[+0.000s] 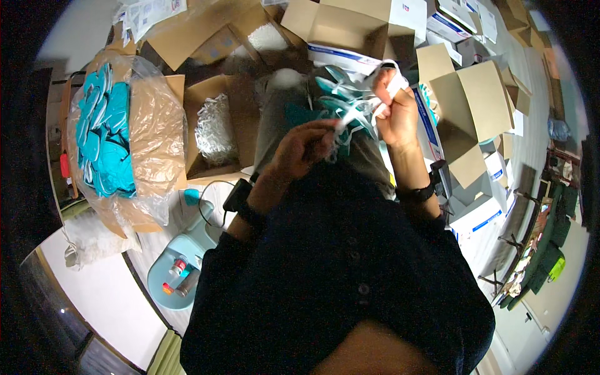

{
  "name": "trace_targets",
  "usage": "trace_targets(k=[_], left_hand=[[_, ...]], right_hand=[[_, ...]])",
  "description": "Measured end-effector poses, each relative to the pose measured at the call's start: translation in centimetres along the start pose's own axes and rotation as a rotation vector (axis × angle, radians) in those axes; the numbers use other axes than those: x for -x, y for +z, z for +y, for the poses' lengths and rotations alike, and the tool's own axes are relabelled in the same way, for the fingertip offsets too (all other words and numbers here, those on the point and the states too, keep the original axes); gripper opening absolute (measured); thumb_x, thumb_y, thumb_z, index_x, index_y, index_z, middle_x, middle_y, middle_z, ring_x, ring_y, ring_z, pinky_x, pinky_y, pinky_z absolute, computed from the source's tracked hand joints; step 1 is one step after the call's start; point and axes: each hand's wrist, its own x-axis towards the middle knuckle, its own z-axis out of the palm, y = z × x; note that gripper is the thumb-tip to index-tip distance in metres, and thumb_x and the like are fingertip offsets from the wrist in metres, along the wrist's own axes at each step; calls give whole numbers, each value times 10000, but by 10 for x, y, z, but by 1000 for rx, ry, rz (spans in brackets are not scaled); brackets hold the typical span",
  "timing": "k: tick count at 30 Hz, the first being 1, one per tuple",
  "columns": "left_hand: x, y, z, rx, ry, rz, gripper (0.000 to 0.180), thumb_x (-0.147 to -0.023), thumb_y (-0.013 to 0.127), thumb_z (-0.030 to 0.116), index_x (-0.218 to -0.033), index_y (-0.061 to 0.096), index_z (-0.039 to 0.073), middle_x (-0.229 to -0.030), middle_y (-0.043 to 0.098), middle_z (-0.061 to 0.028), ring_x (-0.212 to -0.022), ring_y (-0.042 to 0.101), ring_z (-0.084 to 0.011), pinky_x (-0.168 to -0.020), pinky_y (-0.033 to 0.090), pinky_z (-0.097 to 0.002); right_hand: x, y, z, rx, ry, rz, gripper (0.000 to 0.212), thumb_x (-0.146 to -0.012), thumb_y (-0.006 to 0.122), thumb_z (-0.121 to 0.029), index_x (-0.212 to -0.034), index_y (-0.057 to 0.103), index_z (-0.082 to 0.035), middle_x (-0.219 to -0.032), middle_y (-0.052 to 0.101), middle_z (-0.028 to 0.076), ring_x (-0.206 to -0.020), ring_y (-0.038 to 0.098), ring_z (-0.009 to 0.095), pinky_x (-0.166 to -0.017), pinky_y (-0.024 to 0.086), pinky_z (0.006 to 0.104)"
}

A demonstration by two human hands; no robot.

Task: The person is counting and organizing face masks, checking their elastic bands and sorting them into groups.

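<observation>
Cardboard cartons fill the room in the head view, whose dark round rim cuts off the edges. Beyond the white straps [355, 117], an open carton [344, 57] bears a blue printed band; similar print marks a white carton [480, 215] to their lower right. Printed sheets [153, 15] lie to their far upper left. I cannot make out this lettering. Left of the straps, a brown carton [195, 94] holds white strips [215, 132]; farther left, a clear plastic bag [156, 134] surrounds teal pads [112, 153]. To their lower left, a red-labelled bottle [178, 267] lies on a pale blue stool [161, 289]. The straps are above the lap, with teal pieces [333, 85] among them, partly hidden. The right hand [399, 119] has its fingers closed around a strap; the left hand [303, 148] has its fingers against the straps' left side, too blurred to tell whether they pinch.
</observation>
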Motion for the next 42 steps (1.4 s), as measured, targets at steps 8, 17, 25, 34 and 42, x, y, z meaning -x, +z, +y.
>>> trace_targets(k=[8, 17, 25, 34, 42], left_hand=[[-14, -33, -5, 767, -233, 76, 159, -906, 504, 150, -972, 586, 31, -846, 598, -40, -710, 564, -108, -630, 467, -222], [-137, -163, 34, 749, -115, 563, 641, -901, 554, 331, -1344, 271, -35, -1364, 308, -276, -1273, 310, -425, -1023, 305, -609], [-122, -148, -28, -36, -74, 432, 385, -816, 654, 106, -1171, 522, 39, -1241, 511, -148, -1115, 518, -307, -949, 434, -413], [-101, -80, -51, -951, 373, -461, 547, -629, 730, 84, -1150, 565, 114, -1035, 619, -130, -992, 598, -294, -843, 488, -376], [-96, -85, -52, -695, 228, -440, 225, -710, 712, 149, -896, 625, 56, -853, 632, -65, -781, 598, -204, -718, 472, -321]], right_hand=[[-4, 6, 2, -33, -18, 130, 82, -902, 462, -142, -896, 516, -81, -653, 473, 4, -446, 292, 57, -372, 228, 188], [4, -19, -11, 65, 45, 156, 252, -947, 368, -310, -906, 533, -124, -637, 460, -17, -455, 296, 59, -407, 252, 193], [25, -43, -28, 180, -82, 274, 156, -923, 403, -231, -957, 531, -149, -725, 526, -6, -500, 381, 63, -414, 298, 199], [34, -43, -21, 228, -38, 387, 129, -926, 466, -170, -1004, 560, -127, -825, 589, -9, -535, 441, 55, -430, 349, 195], [45, -52, -23, 238, -50, 404, 140, -943, 475, -193, -999, 570, -106, -798, 588, -5, -525, 452, 53, -416, 333, 191]])
